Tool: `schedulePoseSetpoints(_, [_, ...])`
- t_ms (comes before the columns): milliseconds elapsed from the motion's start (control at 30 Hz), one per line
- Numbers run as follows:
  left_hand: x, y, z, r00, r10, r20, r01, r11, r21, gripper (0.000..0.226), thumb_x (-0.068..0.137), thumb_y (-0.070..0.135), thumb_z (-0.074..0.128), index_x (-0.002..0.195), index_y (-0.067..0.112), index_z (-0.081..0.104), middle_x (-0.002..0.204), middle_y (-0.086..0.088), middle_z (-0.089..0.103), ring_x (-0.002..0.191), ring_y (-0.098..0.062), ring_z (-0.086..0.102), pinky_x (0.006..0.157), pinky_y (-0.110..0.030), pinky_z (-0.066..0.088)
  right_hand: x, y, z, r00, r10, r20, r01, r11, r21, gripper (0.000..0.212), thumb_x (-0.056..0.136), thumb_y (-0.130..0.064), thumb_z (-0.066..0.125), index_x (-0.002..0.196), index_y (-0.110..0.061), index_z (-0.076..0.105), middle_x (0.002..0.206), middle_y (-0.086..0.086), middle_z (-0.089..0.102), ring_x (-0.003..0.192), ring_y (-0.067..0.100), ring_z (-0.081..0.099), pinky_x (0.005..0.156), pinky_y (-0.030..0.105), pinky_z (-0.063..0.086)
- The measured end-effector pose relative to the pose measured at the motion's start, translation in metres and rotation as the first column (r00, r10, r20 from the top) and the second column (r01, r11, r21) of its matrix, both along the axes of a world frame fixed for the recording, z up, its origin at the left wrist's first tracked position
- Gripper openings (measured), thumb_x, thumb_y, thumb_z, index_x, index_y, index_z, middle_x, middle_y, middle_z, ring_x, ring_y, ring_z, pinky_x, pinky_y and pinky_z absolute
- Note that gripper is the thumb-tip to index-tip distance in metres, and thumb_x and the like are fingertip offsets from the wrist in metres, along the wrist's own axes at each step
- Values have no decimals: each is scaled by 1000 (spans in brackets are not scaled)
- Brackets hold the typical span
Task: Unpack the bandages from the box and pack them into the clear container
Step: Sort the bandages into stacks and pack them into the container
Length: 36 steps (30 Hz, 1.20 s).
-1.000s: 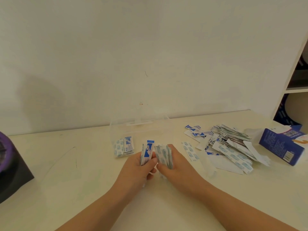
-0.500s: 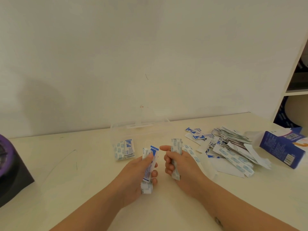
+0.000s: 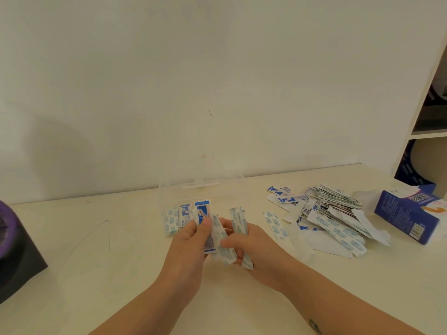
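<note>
Bandages [image 3: 202,213], wrapped, in two bundles: left hand [image 3: 191,240] grips one, right hand [image 3: 254,243] grips the other, just short of the clear container [image 3: 200,186] at 12 o'clock. Likely risk: slick wrappers fan out and slip onto the table [image 3: 96,274]. Loose pile [image 3: 333,218] at 2 o'clock waits.

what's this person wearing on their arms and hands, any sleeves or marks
No sleeves in view: both forearms are bare. The left hand and right hand show no gloves, rings or watch. A small dark mark sits on the right forearm.

A black-and-purple object [image 3: 14,250] sits left; a white shelf [image 3: 428,134] stands right.
</note>
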State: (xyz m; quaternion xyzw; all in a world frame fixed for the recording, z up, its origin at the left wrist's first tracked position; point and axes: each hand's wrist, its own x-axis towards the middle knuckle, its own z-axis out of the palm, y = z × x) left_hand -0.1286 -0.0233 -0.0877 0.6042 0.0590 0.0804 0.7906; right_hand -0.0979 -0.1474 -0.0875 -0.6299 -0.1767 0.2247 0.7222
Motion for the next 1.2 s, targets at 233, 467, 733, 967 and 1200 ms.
schedulePoseSetpoints(233, [-5,-7,5,997,-67,30,65,995,77,27,98,24,42,97,22,69,91,5,75,82,-6,69,73,-20,50,-7,-5,14,950,120,286,-50,969,-242,20,93,-9,52,94,-28,57,56,-24,57,51,-7,49,52,7,36])
schedulePoseSetpoints(467, [-3,5,7,984,-46,172,3,969,245,20,93,23,54,90,14,72,74,-16,62,59,-17,47,75,-31,45,-3,-8,11,946,100,309,-17,965,-261,21,98,-27,45,101,-20,64,84,-8,66,65,-2,52,67,22,43])
schedulePoseSetpoints(733, [0,7,4,989,6,144,-34,981,190,14,89,8,58,96,12,70,90,-7,74,84,-15,67,88,-31,48,-3,-14,4,994,18,107,-15,999,-33,28,98,-26,42,92,-20,68,78,-2,69,65,7,54,63,21,43])
schedulePoseSetpoints(967, [7,15,11,987,112,118,-108,993,-36,23,92,-1,48,99,11,66,96,7,69,74,-11,67,77,-28,53,5,-19,-3,952,-165,257,178,984,-30,23,95,-1,43,92,-14,61,79,-3,67,77,10,59,78,22,50])
schedulePoseSetpoints(1200, [0,4,6,991,-127,50,128,991,-33,33,90,-6,48,109,17,63,75,1,65,56,-10,53,61,-23,54,2,-11,-15,906,-189,378,258,956,-142,23,90,-10,58,105,-28,61,79,0,61,73,5,59,72,22,49])
